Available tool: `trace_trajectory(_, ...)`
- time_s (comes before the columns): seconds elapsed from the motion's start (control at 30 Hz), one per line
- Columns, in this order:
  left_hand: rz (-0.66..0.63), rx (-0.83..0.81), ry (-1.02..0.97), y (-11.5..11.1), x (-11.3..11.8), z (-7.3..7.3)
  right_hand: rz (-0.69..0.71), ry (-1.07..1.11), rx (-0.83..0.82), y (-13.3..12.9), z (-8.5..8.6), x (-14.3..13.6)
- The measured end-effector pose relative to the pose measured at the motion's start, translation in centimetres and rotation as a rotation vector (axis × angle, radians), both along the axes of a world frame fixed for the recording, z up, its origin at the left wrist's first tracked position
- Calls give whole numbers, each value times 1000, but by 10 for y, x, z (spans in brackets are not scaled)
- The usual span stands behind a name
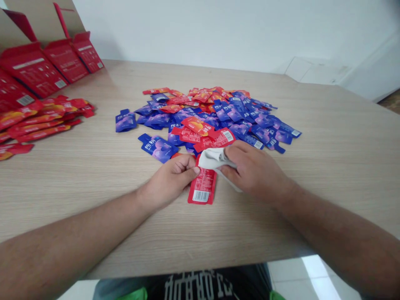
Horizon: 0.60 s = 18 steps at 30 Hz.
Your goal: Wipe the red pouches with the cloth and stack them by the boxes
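A red sachet [203, 185] with a white barcode hangs upside down, its printed back towards me. My left hand [175, 177] pinches its left edge between thumb and fingers. In my right hand [251, 166] is a crumpled white cloth [212, 158], pressed over the sachet's upper part and hiding it. Just beyond both hands lies a loose pile of blue sachets [159, 148] and red-orange sachets [198, 126].
At the left, several red sachets [40, 121] lie stacked in front of red cardboard boxes [34, 68] with raised flaps. The wooden table [125, 241] meets a white wall [203, 33] at the back.
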<state>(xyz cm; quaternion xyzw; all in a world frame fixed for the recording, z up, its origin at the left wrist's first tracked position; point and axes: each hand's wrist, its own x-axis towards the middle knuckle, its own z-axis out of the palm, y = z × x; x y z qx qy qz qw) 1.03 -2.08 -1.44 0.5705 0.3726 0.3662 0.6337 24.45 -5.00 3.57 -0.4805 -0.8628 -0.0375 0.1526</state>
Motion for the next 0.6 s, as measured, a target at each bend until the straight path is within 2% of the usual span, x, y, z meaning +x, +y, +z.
trace_trajectory(0.17,-3,-3,-7,0,0,-1,290,-91,-113,-10,-1,-8)
trace_trajectory(0.23,-5,-11,-6,1,0,-1,254,-82,-100,-9,-1,-7)
trace_trajectory(0.33,-12,-28,-19,1,1,-1,52,-25,-31,-3,0,-2)
trace_trajectory(0.37,-14,-35,-23,1,1,-1,24,-17,-22,-2,0,-2)
trace_trajectory(0.43,-5,-53,-36,1,1,-1,75,-38,-53,-4,-1,-3)
trace_trajectory(0.53,-2,-48,-24,1,0,-2,260,-89,-124,-11,-2,-9)
trace_trajectory(0.6,-14,-27,0,2,-1,-3,291,-94,-127,-12,-2,-10)
